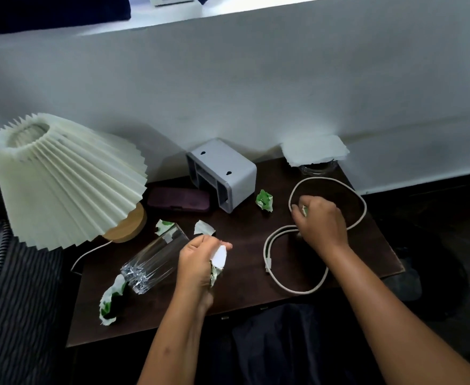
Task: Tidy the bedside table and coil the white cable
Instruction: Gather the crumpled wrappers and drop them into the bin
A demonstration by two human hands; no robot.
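A pleated cream lamp [61,179] stands tilted at the left edge of the dark tabletop [242,273], its wooden base just behind a clear ribbed glass [153,259] lying on its side. A crumpled green-and-white wrapper [111,301] lies against the glass's base, and two more scraps [204,227] sit near its mouth. The left hand [200,262] is closed around a wad of white-and-green paper [218,259], just beside the glass. Behind, a dark maroon case [178,200] lies next to a grey plastic organiser [222,173] tipped on its side. Another green scrap [265,200] rests right of it. The right hand [321,220] is clenched on a small green scrap, resting over the white cable [297,287], which sprawls in loose loops across the tabletop's right part. A glass covered by a white napkin [314,151] stands at the back right corner.
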